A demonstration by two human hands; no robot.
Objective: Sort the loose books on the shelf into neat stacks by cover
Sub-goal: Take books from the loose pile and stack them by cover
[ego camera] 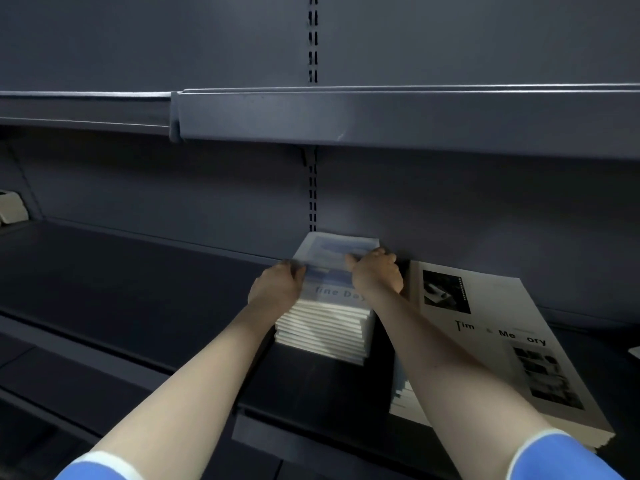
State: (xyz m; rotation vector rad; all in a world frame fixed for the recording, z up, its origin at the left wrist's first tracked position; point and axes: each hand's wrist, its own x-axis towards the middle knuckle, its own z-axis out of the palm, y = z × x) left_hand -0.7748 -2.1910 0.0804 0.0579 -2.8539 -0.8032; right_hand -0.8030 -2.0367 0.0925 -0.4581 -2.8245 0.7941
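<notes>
Dark shelf (138, 289); hands gripping blue book (337, 258) edges.

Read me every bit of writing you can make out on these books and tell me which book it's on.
"fine Day": top book of the blue stack, partly covered by the left hand and right hand.
"Tim", "Me", "ory": cover of the white book, letters missing between.
Vertical text beside its dark photo: too small to read.

shelf (138, 278) left open, grey stack (512, 341) apparently crowds right
</notes>
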